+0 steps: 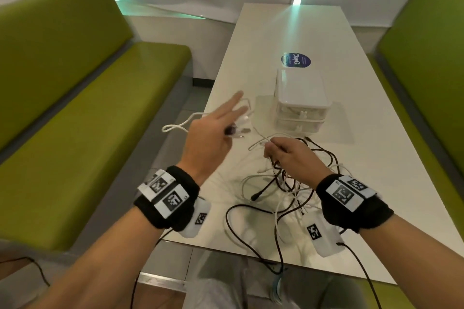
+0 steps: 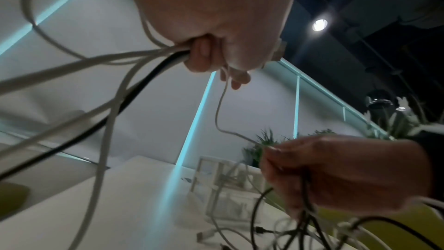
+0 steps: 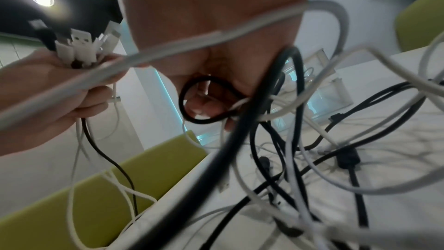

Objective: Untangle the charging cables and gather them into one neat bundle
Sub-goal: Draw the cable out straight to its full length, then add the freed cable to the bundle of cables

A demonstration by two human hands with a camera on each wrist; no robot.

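The left hand (image 1: 208, 138) pinches a cluster of white and black plug ends (image 3: 79, 45), two fingers (image 1: 232, 103) straight. The right hand (image 1: 293, 155) grips strands of the limp, light tangle of black and white charging cables (image 1: 283, 188) on the white tabletop (image 1: 313, 32). Best held near the stiff plugs; cords likely snag.

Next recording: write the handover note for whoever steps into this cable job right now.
Left hand: raised over the table's left edge, holds a cluster of plug ends, white and black, with their cords trailing down.
Right hand: over the tangle, pinches a thin white cable that runs to the left hand.
Done: several ends collected in the left grip.
Left: most cords lie knotted on the white table, near the drawer box; free each one, then gather them into one bundle.
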